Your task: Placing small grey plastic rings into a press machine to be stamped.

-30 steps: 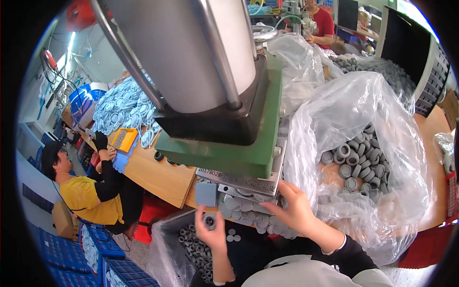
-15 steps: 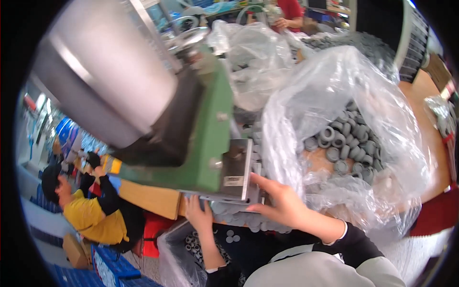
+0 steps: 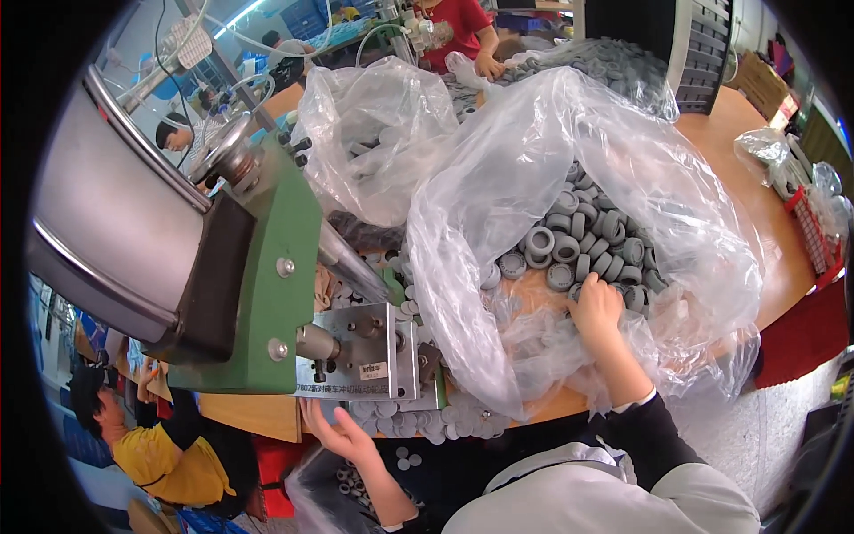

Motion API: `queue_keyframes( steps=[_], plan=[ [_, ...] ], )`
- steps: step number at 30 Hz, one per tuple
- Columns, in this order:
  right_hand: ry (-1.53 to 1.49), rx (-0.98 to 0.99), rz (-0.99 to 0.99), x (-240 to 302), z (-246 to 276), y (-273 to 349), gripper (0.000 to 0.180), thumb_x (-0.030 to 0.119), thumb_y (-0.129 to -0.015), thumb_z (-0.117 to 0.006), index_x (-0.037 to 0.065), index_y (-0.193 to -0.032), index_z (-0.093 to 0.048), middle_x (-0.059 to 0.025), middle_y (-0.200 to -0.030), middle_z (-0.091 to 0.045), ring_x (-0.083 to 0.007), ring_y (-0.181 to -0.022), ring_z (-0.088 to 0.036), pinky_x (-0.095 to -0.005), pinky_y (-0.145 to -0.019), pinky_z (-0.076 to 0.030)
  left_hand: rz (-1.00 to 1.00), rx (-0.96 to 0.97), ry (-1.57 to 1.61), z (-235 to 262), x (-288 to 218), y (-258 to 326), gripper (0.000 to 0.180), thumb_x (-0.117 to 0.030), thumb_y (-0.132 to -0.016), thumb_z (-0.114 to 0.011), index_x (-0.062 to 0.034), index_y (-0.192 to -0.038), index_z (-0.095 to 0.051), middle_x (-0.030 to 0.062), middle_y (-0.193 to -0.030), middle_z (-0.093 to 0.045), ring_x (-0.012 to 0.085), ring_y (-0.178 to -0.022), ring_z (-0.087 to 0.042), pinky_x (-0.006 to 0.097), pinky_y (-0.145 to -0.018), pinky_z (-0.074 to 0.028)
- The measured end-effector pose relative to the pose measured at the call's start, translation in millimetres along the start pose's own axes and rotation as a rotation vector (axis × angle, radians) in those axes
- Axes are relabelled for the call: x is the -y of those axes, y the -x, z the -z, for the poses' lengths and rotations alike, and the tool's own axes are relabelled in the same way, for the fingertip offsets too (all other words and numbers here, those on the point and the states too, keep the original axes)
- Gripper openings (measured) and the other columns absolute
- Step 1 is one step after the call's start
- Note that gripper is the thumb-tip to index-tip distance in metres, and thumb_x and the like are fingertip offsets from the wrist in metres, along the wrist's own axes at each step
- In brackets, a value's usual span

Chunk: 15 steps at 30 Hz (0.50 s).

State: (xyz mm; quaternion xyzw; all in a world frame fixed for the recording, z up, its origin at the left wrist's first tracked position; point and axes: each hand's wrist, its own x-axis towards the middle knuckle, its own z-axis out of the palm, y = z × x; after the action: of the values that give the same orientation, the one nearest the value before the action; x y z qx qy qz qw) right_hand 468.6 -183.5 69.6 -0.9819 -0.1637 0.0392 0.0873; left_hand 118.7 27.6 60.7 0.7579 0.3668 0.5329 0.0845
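My right hand reaches into a clear plastic bag on the table. Its thumb and forefinger close on a grey ring at the near edge of a heap of grey rings. Under the metal die block of a green press is my left hand. Its fingers are apart, the palm is partly turned up, and I see nothing held. Flat grey discs lie scattered below and beside the die.
Behind stands a second clear bag of grey parts. A red basket sits at the right. A person in yellow works at the left, one in red at the far side. Below my left arm is a lined container.
My right hand has left the die block and moved right into the bag of rings. My left hand stays beneath the die, fingers spread. The view has shifted, with the press now further left.
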Motion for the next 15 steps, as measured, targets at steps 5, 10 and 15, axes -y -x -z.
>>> queue_keyframes(
  steps=[5, 10, 15],
  plan=[
    [-0.246, -0.249, 0.194, 12.0, 19.8, 22.0, 0.046, 0.027, -0.070, -0.071, 0.003, -0.103, -0.051, -0.0143, -0.099, -0.062, -0.0296, -0.095, -0.059, -0.0409, -0.078, -0.045, 0.121, 0.079, 0.483, -21.0, -43.0, -35.9, 0.049, -0.015, -0.077, -0.068, 0.0067, -0.117, -0.049, 0.0177, -0.114, -0.057, 0.0265, -0.104, -0.054, 0.038, -0.091, -0.040],
    [-0.865, -0.213, 0.519, 58.5, 67.3, 76.3, 0.047, 0.014, -0.070, -0.074, 0.002, -0.111, -0.054, -0.0132, -0.100, -0.060, -0.0262, -0.089, -0.058, -0.0356, -0.078, -0.047, 0.133, 0.010, 0.290, -35.7, -64.8, -53.8, 0.037, -0.020, -0.070, -0.074, 0.0025, -0.098, -0.062, 0.0168, -0.097, -0.064, 0.0346, -0.086, -0.060, 0.040, -0.078, -0.045],
    [-1.071, 0.078, 1.022, 127.6, 65.1, 122.0, 0.050, 0.011, -0.070, -0.077, 0.001, -0.114, -0.055, -0.0164, -0.107, -0.060, -0.0304, -0.089, -0.061, -0.0359, -0.076, -0.050, 0.164, 0.016, 0.119, -17.9, -68.5, -30.8, 0.048, -0.015, -0.068, -0.078, 0.0004, -0.108, -0.057, 0.0179, -0.113, -0.058, 0.0340, -0.111, -0.049, 0.044, -0.095, -0.036]
  ],
)
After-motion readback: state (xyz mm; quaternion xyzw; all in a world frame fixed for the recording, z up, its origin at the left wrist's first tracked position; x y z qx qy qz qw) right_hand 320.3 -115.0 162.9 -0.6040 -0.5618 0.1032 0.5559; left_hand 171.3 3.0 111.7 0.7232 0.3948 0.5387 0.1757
